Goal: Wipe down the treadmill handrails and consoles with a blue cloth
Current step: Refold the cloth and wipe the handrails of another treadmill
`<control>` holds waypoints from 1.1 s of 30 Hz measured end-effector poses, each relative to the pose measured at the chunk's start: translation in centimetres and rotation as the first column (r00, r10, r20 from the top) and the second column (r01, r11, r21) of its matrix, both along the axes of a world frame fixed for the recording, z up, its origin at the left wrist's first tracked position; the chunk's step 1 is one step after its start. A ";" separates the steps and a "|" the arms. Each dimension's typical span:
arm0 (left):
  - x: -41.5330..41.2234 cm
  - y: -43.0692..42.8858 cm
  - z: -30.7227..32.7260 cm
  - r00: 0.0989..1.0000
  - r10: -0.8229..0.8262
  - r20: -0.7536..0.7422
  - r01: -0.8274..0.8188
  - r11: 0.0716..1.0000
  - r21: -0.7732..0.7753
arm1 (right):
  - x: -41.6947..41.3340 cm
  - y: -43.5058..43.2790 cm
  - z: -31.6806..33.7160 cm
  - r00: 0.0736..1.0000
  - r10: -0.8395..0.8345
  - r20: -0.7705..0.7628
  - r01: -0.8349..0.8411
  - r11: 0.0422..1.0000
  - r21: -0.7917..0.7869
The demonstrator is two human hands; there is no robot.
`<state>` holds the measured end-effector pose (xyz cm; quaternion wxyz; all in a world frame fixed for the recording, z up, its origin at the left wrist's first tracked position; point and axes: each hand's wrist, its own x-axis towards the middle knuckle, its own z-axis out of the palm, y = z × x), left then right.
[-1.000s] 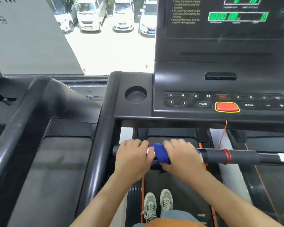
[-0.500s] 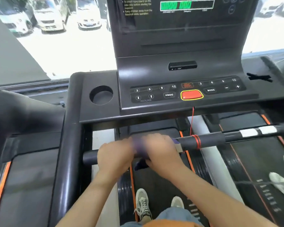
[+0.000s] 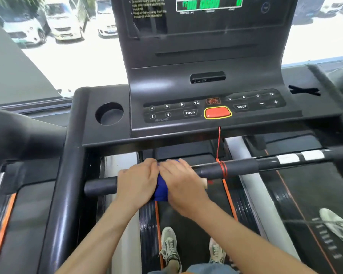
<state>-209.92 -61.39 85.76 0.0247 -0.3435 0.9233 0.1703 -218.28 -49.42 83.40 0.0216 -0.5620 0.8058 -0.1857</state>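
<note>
- Head view: your left hand (image 3: 138, 181) is curled over the horizontal handrail (image 3: 238, 168), fingers wrapped down around the bar.
- Your right hand (image 3: 181, 181) sits just beside it, touching it at the knuckles, and is closed over the blue cloth (image 3: 161, 187) and the bar together.
- The blue cloth is bunched between your two hands, wrapped round the handrail; only a strip of it shows between your palms and a bit above your right fingers.
- To the left of your left hand, the bare end of the handrail sticks out toward the dark side rail (image 3: 67, 165).
- To the right of your right hand, a red cord (image 3: 219, 143) is wound round the foam grip and runs up to the console (image 3: 206, 86).
- Above and beyond your hands lies the button panel, with the red stop button (image 3: 217, 112) almost straight ahead of your right hand and the cup holder (image 3: 109, 113) ahead of your left.
- Below your hands, your two sneakers (image 3: 169, 246) stand on the treadmill belt (image 3: 188, 220).
</note>
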 end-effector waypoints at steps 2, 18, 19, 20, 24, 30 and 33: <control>-1.4 2.8 0.4 0.990 -0.099 -0.098 0.105 0.993 0.055 | -3.0 3.2 0.7 0.995 -0.043 0.091 0.049 0.996 -0.070; -12.7 12.6 1.3 0.917 -0.099 -0.387 0.126 0.991 0.045 | -10.8 14.7 3.4 0.964 -0.255 -0.076 0.261 0.962 0.084; -12.2 12.5 0.2 0.950 -0.063 -0.307 0.084 0.995 0.057 | -10.4 14.1 1.9 0.961 -0.267 -0.069 0.276 0.943 0.186; -11.8 12.5 -0.7 0.968 -0.045 -0.247 0.062 0.996 0.061 | -10.3 13.4 1.0 0.961 -0.270 -0.060 0.276 0.934 0.228; -11.8 12.4 -1.5 0.981 -0.019 -0.192 0.028 0.999 0.042 | -11.5 10.7 1.5 0.968 -0.163 -0.190 0.190 0.972 0.135; -13.6 12.5 -1.1 0.999 0.023 0.027 -0.021 0.998 -0.059 | -14.8 12.1 2.0 0.974 -0.037 -0.225 0.096 0.962 0.255; -13.9 13.7 -1.0 0.995 0.042 0.092 -0.020 0.975 -0.221 | -20.0 17.0 3.2 0.943 -0.198 -0.266 0.304 0.839 0.452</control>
